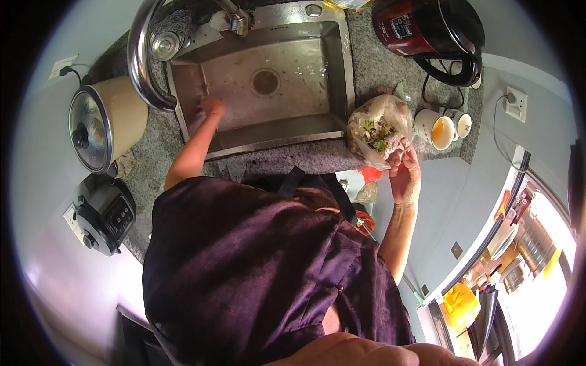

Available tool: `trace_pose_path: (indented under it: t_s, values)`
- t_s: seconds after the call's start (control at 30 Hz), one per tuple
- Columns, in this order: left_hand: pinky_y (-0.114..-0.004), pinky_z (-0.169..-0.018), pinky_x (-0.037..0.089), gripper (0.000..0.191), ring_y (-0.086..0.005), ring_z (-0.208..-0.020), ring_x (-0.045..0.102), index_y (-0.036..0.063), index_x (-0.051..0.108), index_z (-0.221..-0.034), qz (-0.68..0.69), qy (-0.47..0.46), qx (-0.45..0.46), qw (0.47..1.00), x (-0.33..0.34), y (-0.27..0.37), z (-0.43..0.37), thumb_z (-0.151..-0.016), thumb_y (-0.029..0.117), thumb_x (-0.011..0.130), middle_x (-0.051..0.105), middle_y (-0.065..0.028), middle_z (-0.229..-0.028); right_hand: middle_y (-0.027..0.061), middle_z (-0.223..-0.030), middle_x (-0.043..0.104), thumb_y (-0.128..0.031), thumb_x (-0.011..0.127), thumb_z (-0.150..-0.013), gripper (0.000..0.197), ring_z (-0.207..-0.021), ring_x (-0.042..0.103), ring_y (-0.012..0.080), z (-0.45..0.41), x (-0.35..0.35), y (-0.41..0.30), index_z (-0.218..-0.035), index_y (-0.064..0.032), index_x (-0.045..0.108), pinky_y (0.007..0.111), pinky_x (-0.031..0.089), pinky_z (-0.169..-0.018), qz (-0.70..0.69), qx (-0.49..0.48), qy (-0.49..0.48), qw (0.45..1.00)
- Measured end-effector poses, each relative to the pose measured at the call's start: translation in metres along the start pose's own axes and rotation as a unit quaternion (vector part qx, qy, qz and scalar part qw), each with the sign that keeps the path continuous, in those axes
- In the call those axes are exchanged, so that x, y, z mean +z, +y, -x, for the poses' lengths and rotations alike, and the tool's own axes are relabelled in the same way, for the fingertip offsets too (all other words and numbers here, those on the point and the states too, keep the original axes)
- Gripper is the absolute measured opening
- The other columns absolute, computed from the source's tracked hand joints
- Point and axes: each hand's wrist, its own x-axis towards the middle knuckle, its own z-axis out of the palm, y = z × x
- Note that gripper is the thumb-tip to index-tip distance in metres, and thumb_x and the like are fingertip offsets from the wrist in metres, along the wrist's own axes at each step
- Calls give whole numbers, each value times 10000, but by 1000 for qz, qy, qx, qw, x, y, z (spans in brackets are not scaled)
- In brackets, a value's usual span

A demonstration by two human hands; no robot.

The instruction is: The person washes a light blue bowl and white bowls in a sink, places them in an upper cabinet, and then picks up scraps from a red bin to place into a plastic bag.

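My left hand (213, 106) reaches down into the stainless steel sink (284, 136), by its left inner wall. That hand is blurred, and whether it holds anything cannot be made out. On the counter right of the sink sits a clear plastic bag (389, 104), its mouth gaping, with green and brownish vegetable scraps (376, 135) inside. The fingers of my right hand (405, 171) pinch the bag's near edge. A round drain strainer (265, 82) lies in the sink floor, with small bits of debris scattered around it.
A curved chrome faucet (143, 59) arches over the sink's left side. Two cups (430, 126) stand close to the bag's right, below a red and black electric kettle (423, 34). To the left are a beige glass-lidded pot (123, 114) and an electric cooker (107, 219).
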Motion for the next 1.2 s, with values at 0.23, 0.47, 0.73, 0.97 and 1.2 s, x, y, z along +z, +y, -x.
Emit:
trace_pose_path:
  t_s: [0.23,0.47,0.73,0.97,1.2]
  values:
    - [-447,-1003,347,712,-348,-1161,452,-32,494,-1227,-79,8,158,984,-29,79,-49,-736,447,682,474,-211,-1289,0,-805,447,-154,631,-819,419,-745,426,91,-1,2,6,-1190,-9,502,184,383,-736,50,-16,39,998]
    - [-457,-898,429,422,-355,-1111,489,-23,549,-1115,-27,163,268,949,-24,127,-53,-787,228,637,558,-214,-1111,-1,-788,438,-161,631,-819,402,-730,421,93,-2,7,8,-1174,-19,507,180,378,-721,59,0,49,997]
    - [-432,-892,460,260,-392,-1055,524,-16,596,-1062,61,-1,453,890,-16,162,4,-841,108,536,545,-229,-1105,-3,-788,433,-180,634,-821,408,-726,412,90,1,11,6,-1170,-17,498,181,369,-714,57,0,59,997]
    - [-449,-958,421,361,-401,-1154,483,-18,589,-1103,16,100,418,903,38,156,35,-916,271,479,511,-227,-1247,-7,-789,436,-188,631,-824,401,-725,410,88,-1,15,5,-1161,-19,498,184,361,-713,70,8,45,996]
    - [-497,-927,414,377,-392,-1044,553,-22,659,-1004,-80,-151,419,892,16,165,27,-911,294,475,593,-219,-1136,0,-798,443,-178,627,-821,403,-723,411,94,-3,15,7,-1165,-12,498,185,360,-704,66,-6,48,997]
